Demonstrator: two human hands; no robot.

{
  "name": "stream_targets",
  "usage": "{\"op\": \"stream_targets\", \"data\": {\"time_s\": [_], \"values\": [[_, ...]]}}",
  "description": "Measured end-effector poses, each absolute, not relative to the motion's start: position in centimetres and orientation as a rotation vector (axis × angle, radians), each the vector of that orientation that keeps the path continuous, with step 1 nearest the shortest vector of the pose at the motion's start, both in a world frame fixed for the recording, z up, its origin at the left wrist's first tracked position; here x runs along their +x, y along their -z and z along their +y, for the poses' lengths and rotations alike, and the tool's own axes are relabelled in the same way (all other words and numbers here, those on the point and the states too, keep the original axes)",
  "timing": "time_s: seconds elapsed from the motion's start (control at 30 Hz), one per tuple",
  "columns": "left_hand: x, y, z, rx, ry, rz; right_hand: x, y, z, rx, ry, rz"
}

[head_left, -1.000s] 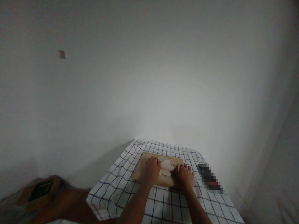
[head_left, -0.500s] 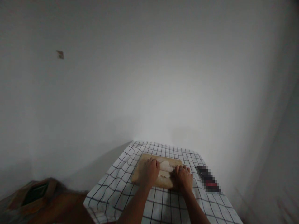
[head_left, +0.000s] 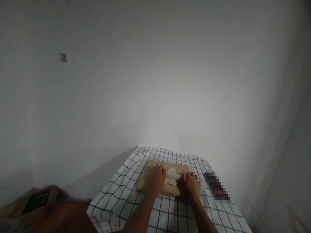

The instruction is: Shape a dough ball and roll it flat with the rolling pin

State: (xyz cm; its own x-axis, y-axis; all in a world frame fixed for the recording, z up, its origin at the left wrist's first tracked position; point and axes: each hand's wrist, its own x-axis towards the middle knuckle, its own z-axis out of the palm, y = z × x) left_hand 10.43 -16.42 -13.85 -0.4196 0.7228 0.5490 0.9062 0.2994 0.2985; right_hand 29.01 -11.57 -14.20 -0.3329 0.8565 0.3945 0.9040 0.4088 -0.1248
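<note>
The wooden board (head_left: 143, 183) carries a piece of pale dough (head_left: 170, 181) near its middle, spread flat with an uneven near edge, and a pale roller (head_left: 174, 175) lies across the dough; the left hand (head_left: 158, 177) is curled closed over the roller's left end, above the left half of the board, and the right hand (head_left: 191, 184) is closed likewise over the other end at the board's right edge, though the undersides of both grips are hidden; the hands and the forearms (head_left: 143, 210) reaching in from the near side of the board block the roller's ends and parts of the board's surface; beneath the board is a white cloth (head_left: 121, 191) with dark grid lines, wrinkled to its left; right of the board, apart from it, lies a flat dark object (head_left: 217, 187) with a red patch, too pixelated to name; well left of the board and lower down is a blurred brown box-like thing (head_left: 52, 197) with a dark green middle, its contents unreadable; beyond the board rises a pale wall (head_left: 170, 81), bearing a small square plate (head_left: 63, 58) high to the board's left
</note>
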Motion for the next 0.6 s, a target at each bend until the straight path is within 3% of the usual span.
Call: {"op": "stream_targets", "data": {"time_s": [0.6], "values": [[10.15, 14.27, -15.89, -1.481, 0.794, -2.265, 29.04, 14.13, -11.70, -1.506, 0.187, -2.265]]}}
